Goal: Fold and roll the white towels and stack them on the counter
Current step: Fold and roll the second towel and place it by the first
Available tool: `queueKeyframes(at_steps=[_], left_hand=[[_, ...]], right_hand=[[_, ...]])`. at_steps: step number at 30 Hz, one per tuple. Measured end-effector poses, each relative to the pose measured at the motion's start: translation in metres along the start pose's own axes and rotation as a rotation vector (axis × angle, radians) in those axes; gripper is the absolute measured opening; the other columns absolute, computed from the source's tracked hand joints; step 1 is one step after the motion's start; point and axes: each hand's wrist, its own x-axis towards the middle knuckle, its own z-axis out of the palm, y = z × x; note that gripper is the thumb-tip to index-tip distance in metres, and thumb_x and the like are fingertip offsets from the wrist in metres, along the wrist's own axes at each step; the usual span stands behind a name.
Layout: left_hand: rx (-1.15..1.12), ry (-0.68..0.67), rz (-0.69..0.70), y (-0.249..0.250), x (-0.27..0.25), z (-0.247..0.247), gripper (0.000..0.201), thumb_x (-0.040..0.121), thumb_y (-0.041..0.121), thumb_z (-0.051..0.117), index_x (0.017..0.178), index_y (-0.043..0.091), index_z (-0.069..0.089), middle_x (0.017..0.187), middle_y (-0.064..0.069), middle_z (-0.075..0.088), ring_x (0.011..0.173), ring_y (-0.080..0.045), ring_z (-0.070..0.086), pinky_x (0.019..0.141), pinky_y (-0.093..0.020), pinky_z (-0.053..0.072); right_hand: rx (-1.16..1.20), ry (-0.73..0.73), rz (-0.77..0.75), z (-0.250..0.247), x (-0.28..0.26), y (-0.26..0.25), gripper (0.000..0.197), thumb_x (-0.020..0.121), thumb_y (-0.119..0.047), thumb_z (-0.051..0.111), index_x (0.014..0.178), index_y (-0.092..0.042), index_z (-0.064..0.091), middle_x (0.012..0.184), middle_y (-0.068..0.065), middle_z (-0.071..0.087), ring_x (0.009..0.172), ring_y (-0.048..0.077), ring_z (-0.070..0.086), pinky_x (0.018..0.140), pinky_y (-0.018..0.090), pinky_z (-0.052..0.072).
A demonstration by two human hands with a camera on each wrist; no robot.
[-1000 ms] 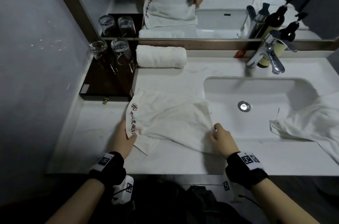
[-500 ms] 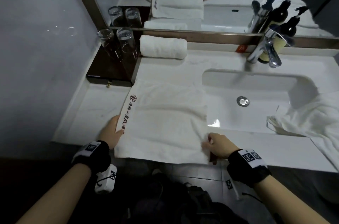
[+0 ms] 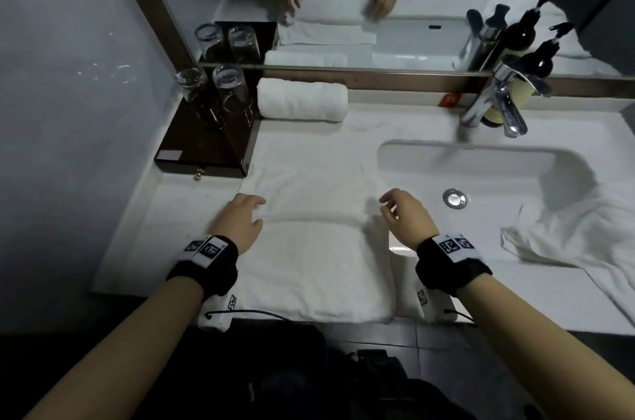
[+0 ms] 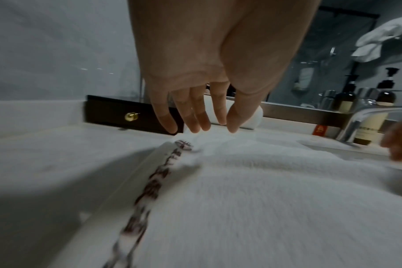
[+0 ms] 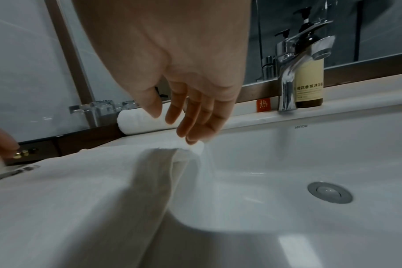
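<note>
A white towel (image 3: 309, 268) lies on the counter (image 3: 178, 223) left of the sink, its near part folded over itself, and its front hangs past the counter's edge. My left hand (image 3: 256, 210) is at the fold's left corner and my right hand (image 3: 386, 205) at its right corner. In the left wrist view the left hand (image 4: 202, 128) has straight fingers whose tips touch the towel (image 4: 264, 199) by its printed border. The right hand (image 5: 172, 127) likewise only touches the towel (image 5: 69, 199) with its fingertips. A rolled white towel (image 3: 302, 100) lies at the back by the mirror.
A crumpled white towel (image 3: 567, 234) drapes over the sink's (image 3: 481, 162) right side. Two upturned glasses (image 3: 209, 86) stand on a dark tray (image 3: 202, 151) at the back left. A chrome faucet (image 3: 498, 103) and pump bottles (image 5: 309, 81) stand behind the basin.
The towel lay flat with both hands gripping its near corners. Both hands carried the near edge away from me over the towel, laid it down and let go.
</note>
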Motion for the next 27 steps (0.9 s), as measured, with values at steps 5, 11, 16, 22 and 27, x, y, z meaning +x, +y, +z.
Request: queueKeyframes(at_steps=[5, 11, 16, 22, 27], left_hand=[[0.137, -0.091, 0.091, 0.023, 0.053, -0.007, 0.038, 0.091, 0.012, 0.05, 0.129, 0.018, 0.048, 0.131, -0.004, 0.048, 0.121, -0.024, 0.046, 0.099, -0.038, 0.04], [0.339, -0.224, 0.129, 0.04, 0.107, -0.006, 0.05, 0.093, 0.01, 0.042, 0.141, 0.014, 0.031, 0.141, -0.008, 0.039, 0.129, -0.027, 0.038, 0.107, -0.04, 0.034], [0.533, -0.237, 0.124, 0.043, 0.133, 0.004, 0.048, 0.087, 0.004, 0.045, 0.133, 0.011, 0.036, 0.133, -0.009, 0.045, 0.123, -0.028, 0.043, 0.101, -0.037, 0.035], [0.704, -0.2, 0.182, 0.041, 0.138, 0.005, 0.032, 0.083, 0.002, 0.045, 0.111, 0.015, 0.051, 0.112, -0.006, 0.056, 0.106, -0.026, 0.053, 0.09, -0.037, 0.038], [0.893, -0.257, 0.199, 0.042, 0.139, -0.008, 0.024, 0.084, 0.009, 0.047, 0.102, 0.02, 0.059, 0.11, 0.0, 0.061, 0.11, -0.022, 0.05, 0.091, -0.036, 0.035]], right_hand=[[-0.122, -0.11, 0.004, 0.002, 0.046, -0.01, 0.039, 0.092, -0.008, 0.045, 0.131, -0.011, 0.05, 0.135, 0.013, 0.046, 0.126, 0.031, 0.039, 0.102, 0.038, 0.038], [-0.174, -0.293, 0.189, 0.005, 0.081, -0.011, 0.054, 0.092, -0.004, 0.037, 0.144, -0.013, 0.024, 0.14, 0.017, 0.041, 0.125, 0.034, 0.043, 0.102, 0.04, 0.036], [-0.171, -0.21, 0.242, 0.008, 0.09, -0.003, 0.039, 0.093, -0.008, 0.044, 0.131, -0.01, 0.041, 0.125, 0.018, 0.048, 0.112, 0.034, 0.051, 0.093, 0.04, 0.042], [-0.15, -0.074, 0.192, 0.005, 0.093, 0.001, 0.015, 0.092, -0.021, 0.055, 0.103, -0.014, 0.063, 0.106, 0.012, 0.052, 0.098, 0.027, 0.056, 0.082, 0.037, 0.048], [-0.228, -0.032, 0.259, 0.001, 0.101, -0.004, 0.015, 0.091, -0.028, 0.052, 0.098, -0.02, 0.062, 0.099, 0.008, 0.065, 0.092, 0.029, 0.06, 0.07, 0.031, 0.044]])
